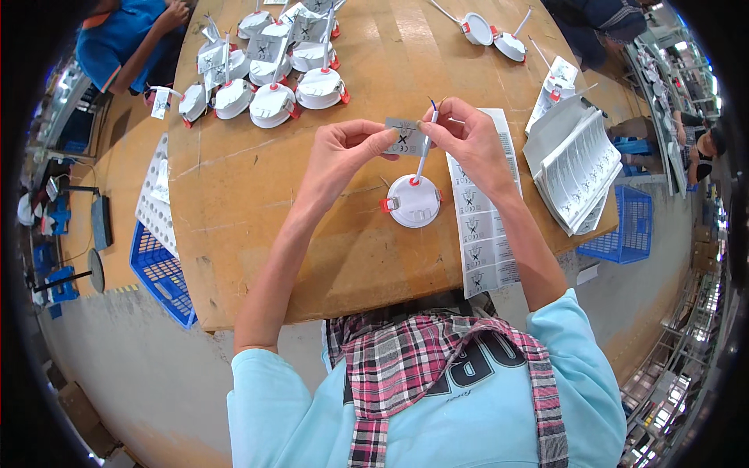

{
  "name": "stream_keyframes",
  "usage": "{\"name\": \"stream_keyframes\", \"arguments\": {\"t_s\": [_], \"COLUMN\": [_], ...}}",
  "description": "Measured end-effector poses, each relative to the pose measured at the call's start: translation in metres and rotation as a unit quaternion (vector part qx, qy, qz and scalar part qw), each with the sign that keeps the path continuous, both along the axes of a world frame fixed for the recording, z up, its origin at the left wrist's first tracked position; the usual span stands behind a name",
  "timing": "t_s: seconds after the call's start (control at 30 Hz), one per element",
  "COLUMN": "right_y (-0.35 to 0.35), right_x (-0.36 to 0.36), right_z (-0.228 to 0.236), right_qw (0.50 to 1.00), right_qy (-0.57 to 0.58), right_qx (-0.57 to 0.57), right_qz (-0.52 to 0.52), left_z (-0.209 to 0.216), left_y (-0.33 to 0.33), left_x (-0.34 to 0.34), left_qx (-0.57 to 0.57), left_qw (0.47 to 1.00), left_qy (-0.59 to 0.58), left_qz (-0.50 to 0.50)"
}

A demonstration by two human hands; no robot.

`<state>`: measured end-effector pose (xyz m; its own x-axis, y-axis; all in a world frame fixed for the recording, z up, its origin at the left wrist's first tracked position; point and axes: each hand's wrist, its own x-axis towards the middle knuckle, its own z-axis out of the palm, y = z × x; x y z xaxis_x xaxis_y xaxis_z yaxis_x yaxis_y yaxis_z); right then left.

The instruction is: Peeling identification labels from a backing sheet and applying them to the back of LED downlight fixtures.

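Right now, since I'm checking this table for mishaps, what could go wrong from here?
The label, held between the left hand and the right hand, might crease or tear if pulled. The cable rises from the lamp close to the right hand, so a tug could tip or drag the lamp. The paper stack lies near the right edge of the table, so a bump might knock it off.

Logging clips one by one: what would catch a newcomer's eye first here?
Probably the small grey printed label first, between left hand and right hand at the thin white cable of a round white lamp with red clips. Next, similar white lamps clustered at the far left of the brown table, then white printed sheets piled on its right.
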<state>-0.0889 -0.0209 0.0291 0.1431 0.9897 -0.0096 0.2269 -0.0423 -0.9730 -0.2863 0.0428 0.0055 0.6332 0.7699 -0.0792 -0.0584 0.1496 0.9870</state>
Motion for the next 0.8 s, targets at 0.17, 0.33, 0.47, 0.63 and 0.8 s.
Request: {"name": "stream_keyframes", "arguments": {"t_s": [0.17,0.33,0.47,0.63,0.8], "right_y": [0.000,0.002,0.003,0.002,0.001], "right_x": [-0.001,0.000,0.002,0.000,-0.001], "right_z": [0.000,-0.002,-0.005,-0.004,-0.004], "right_qw": [1.000,1.000,0.998,0.999,0.998], "right_qy": [0.011,0.018,0.032,0.026,0.037], "right_qx": [0.002,-0.010,-0.002,-0.002,-0.004], "right_qz": [0.002,0.021,0.045,0.043,0.040], "left_z": [-0.004,0.001,0.001,-0.012,-0.018], "left_y": [-0.001,-0.003,-0.004,0.002,0.001], "left_x": [0.001,0.003,0.011,0.009,0.009], "left_qx": [0.007,-0.012,-0.029,-0.031,-0.085], "left_qw": [0.999,0.998,0.995,0.998,0.993], "left_qy": [0.012,0.032,0.029,0.004,-0.056], "left_qz": [0.043,0.059,0.088,0.059,0.056]}}
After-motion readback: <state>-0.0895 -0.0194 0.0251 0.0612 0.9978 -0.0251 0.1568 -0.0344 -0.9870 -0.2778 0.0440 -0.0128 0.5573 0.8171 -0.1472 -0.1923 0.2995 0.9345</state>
